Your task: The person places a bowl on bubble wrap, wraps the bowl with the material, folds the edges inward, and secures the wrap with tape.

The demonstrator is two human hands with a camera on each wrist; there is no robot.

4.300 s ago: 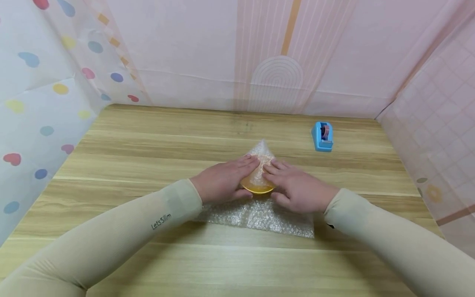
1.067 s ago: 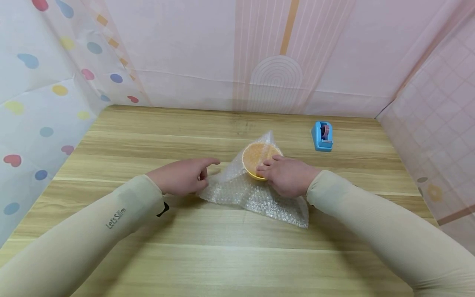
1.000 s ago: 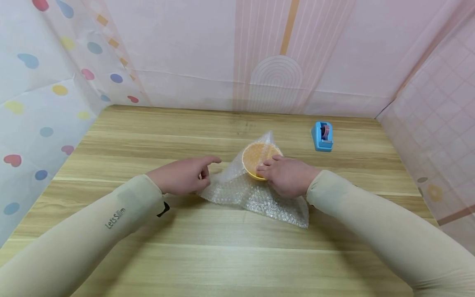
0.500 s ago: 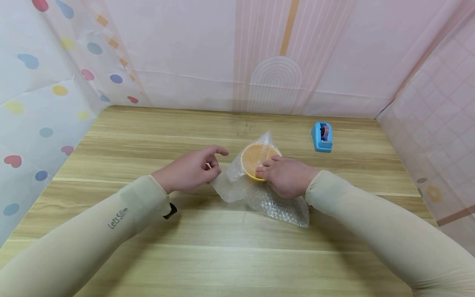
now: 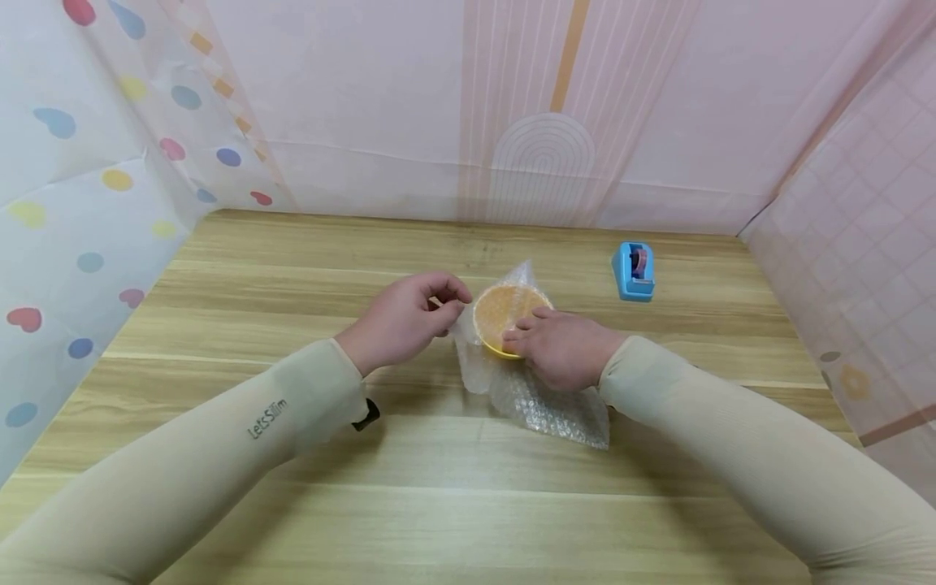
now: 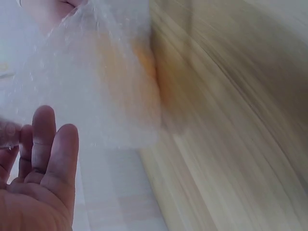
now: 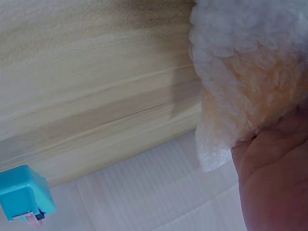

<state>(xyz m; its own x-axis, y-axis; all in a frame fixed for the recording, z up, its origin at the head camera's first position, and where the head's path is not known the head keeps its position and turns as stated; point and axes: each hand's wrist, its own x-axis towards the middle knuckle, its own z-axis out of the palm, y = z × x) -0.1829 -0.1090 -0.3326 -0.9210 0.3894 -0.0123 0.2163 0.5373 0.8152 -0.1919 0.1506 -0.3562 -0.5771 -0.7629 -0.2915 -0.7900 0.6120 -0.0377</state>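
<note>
A round orange bowl (image 5: pixel 500 309) with a yellow rim sits partly covered by a sheet of bubble wrap (image 5: pixel 548 410) near the middle of the table. My right hand (image 5: pixel 566 349) presses on the bowl through the wrap, its fingers spread across the near right part. To the left, my left hand (image 5: pixel 402 321) pinches a raised flap of the wrap between thumb and fingertips, close beside the bowl. In the left wrist view that flap (image 6: pixel 57 67) stretches up from the fingers, and the bowl shows blurred through it. Bubble wrap (image 7: pixel 240 29) hides most of the bowl in the right wrist view.
A blue tape dispenser (image 5: pixel 634 272) with a pinkish roll stands at the back right of the wooden table (image 5: pixel 453 504). Patterned cloth walls (image 5: pixel 366 106) enclose the table's back and sides.
Both hands earlier lay on the bowl. My left hand then moved to the wrap's left corner and has since drawn it up and right toward the bowl. My right hand has stayed on the bowl.
</note>
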